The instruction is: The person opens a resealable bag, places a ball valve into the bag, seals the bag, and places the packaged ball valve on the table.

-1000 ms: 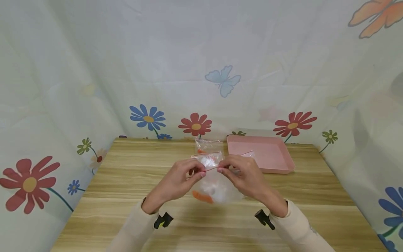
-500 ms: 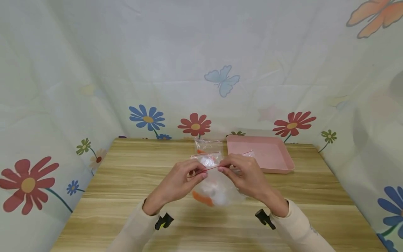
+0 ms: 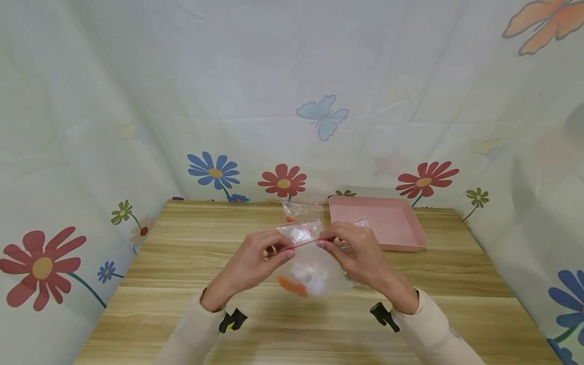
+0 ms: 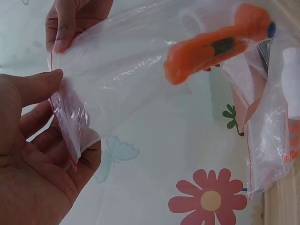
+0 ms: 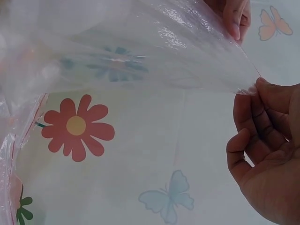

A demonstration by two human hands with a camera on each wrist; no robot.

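Observation:
A clear zip bag [image 4: 126, 61] with a red seal line hangs between both hands over the table. My left hand [image 3: 253, 258] pinches the left part of its top edge between thumb and fingers. At the other end of that edge, my right hand [image 3: 358, 253] pinches the seal with thumb and forefinger. Inside the bag lies an orange piece [image 4: 206, 51] with a dark grey inset and a blue end. A whitish round thing [image 4: 191, 22] shows beside it, blurred by the plastic.
Two more zip bags, one at the back [image 3: 303, 209] and one nearer [image 3: 298, 233], lie behind the hands with orange and white contents. A white bottle-like piece [image 4: 291, 82] shows by them. The pink tray [image 3: 397, 223] stands at the back right of the wooden table [image 3: 196, 243].
My left hand has slid a little left along the seal, so more of the red line shows between the hands. The right hand stays almost in place.

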